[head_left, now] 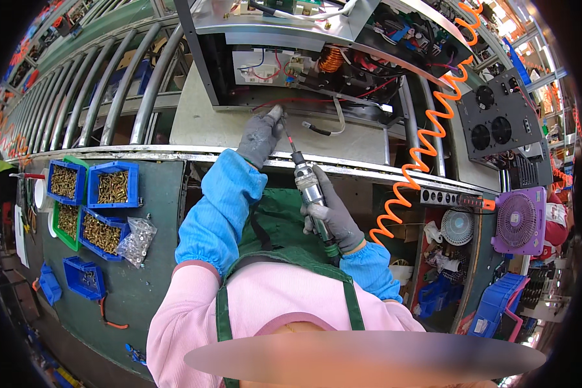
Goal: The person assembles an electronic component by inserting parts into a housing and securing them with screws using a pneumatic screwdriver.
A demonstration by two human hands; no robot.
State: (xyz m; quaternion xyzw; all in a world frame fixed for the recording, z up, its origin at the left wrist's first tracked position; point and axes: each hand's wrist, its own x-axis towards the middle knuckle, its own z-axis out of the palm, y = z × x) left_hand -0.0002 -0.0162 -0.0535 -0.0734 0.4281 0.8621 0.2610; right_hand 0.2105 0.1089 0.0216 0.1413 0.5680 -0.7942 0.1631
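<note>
My right hand (335, 213), in a grey glove, is wrapped round the silver and dark body of a power screwdriver (309, 187). Its long thin bit points up and away from me, toward the lower edge of an open metal equipment cabinet (239, 103). Beside the bit's tip is my left hand (258, 139), also gloved, thumb and fingers pinched together near that edge. Whatever those fingertips hold is too small to make out. Inside the cabinet are red and blue wires, a copper-coloured coil (331, 59) and a loose white cable (338, 116).
Blue bins of brass-coloured screws (113, 187) and a bag of small metal parts (137, 240) lie on the green bench at left. Metal rollers (123, 84) run beyond. An orange coiled hose (427, 139) hangs at right, near a purple fan (518, 220) and a black unit (498, 113).
</note>
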